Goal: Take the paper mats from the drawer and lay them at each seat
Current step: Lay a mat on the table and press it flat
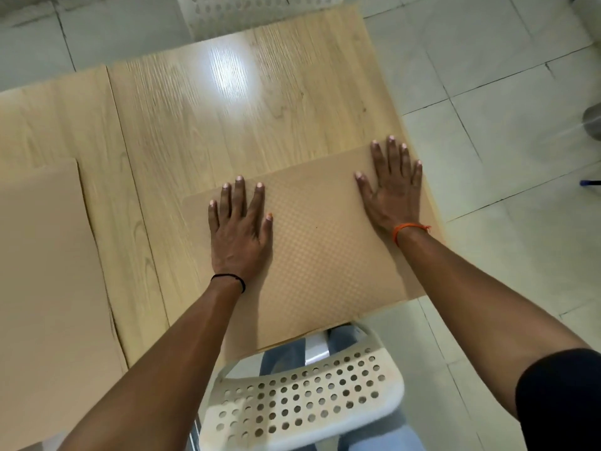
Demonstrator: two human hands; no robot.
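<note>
A tan paper mat point(320, 252) with a fine checked texture lies flat on the light wooden table point(201, 131), at its near right corner in front of a chair. My left hand point(239, 231) presses flat on the mat's left part, fingers straight and spread. My right hand point(393, 187) presses flat on the mat's far right corner, fingers also spread. A second plain tan mat point(48, 288) lies on the table at the left edge of the view.
A white perforated plastic chair point(302, 398) stands right below me at the table's near edge. Another white perforated chair point(260, 8) is at the far side. Pale floor tiles point(487, 92) surround the table. A grey object point(593, 120) sits at the right edge.
</note>
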